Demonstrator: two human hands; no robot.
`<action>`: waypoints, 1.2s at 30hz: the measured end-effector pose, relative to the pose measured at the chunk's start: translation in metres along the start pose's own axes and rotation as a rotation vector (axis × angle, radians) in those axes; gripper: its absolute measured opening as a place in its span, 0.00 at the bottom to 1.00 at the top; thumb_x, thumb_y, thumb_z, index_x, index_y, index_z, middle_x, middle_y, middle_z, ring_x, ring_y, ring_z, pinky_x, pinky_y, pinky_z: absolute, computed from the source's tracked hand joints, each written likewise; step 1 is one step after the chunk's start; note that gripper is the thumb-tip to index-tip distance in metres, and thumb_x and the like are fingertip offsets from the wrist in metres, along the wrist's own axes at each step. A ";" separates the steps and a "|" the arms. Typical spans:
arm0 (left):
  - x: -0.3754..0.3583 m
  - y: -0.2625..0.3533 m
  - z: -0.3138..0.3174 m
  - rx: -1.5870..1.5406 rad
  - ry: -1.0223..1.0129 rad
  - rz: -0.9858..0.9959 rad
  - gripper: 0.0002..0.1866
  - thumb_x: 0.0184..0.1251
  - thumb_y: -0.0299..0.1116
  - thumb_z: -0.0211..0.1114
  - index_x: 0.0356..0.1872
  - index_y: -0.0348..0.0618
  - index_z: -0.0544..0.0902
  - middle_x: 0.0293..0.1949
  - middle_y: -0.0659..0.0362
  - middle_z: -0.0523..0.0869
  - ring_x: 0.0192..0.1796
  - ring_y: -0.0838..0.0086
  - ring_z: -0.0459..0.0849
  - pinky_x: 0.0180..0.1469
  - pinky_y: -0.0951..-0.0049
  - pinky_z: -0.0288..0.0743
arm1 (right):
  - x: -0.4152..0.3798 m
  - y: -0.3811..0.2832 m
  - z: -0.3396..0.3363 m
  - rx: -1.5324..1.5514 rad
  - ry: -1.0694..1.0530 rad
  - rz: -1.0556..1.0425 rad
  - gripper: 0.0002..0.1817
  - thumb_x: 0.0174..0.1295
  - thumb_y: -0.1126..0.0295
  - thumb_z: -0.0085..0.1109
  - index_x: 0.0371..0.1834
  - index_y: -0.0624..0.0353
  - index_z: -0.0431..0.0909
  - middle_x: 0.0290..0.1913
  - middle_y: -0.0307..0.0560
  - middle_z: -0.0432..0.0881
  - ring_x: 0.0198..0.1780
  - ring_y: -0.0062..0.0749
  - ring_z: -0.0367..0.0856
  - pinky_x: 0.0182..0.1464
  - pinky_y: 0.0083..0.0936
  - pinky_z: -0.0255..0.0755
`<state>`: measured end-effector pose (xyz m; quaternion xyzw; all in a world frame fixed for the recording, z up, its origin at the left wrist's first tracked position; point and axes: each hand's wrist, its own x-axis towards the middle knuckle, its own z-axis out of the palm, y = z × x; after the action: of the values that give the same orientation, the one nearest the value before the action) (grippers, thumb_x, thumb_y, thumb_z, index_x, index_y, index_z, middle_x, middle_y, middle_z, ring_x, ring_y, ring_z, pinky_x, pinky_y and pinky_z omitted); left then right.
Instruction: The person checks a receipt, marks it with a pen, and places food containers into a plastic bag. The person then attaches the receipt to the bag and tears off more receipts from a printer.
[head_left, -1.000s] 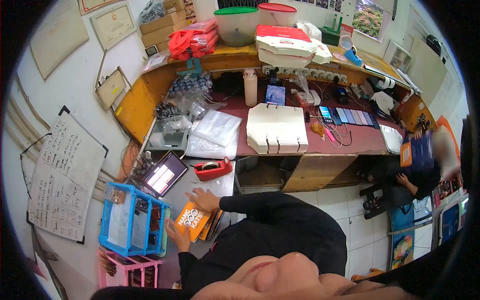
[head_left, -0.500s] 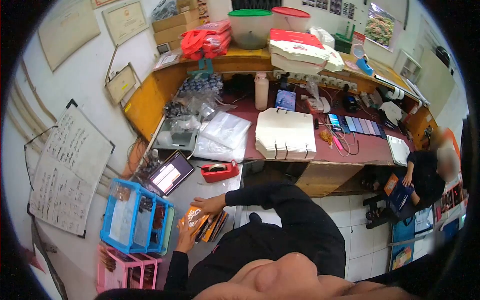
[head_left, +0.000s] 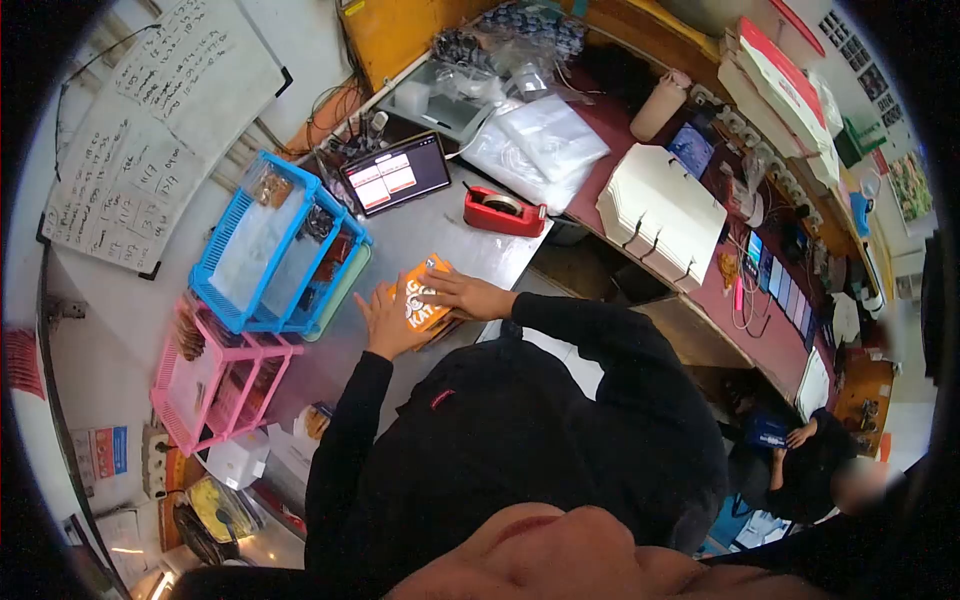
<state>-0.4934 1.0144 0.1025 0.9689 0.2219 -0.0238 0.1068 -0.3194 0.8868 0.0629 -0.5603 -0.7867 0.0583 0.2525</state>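
A stack of orange printed cards (head_left: 424, 313) with white lettering sits on the grey metal tabletop (head_left: 400, 245), just before my body. My left hand (head_left: 388, 322) grips the stack along its left side, with the fingers pointing up its edge. Across its top right lies my right hand (head_left: 467, 296), its fingers over the uppermost card and its thumb hidden. The red tape dispenser (head_left: 505, 211) stands beyond my right hand. To the left of the stack is a blue plastic rack (head_left: 262, 245) with small dark items in its compartments.
A tablet (head_left: 397, 173) with a lit screen leans behind the rack. A pink rack (head_left: 222, 375) is nearer on the left. Clear plastic bags (head_left: 535, 145) and a pile of cream sheets (head_left: 662, 215) lie farther back. Another person (head_left: 800, 470) sits at right holding a dark blue packet.
My view has turned left and downward. The orange stack, fanned before with several edges showing, is now squarer and held flatter. My right hand has slid further over its top.
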 end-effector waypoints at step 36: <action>0.012 0.017 -0.008 -0.128 0.033 -0.115 0.63 0.24 0.44 0.79 0.70 0.52 0.51 0.52 0.49 0.68 0.58 0.54 0.64 0.58 0.51 0.56 | -0.127 0.102 -0.051 0.176 0.147 1.212 0.10 0.52 0.63 0.58 0.27 0.57 0.85 0.25 0.45 0.83 0.26 0.33 0.82 0.27 0.30 0.75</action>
<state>-0.4753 1.0062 0.1126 0.9461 0.2798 0.0003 0.1633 -0.1781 0.7983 0.0265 -0.8874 -0.3010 0.2175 0.2733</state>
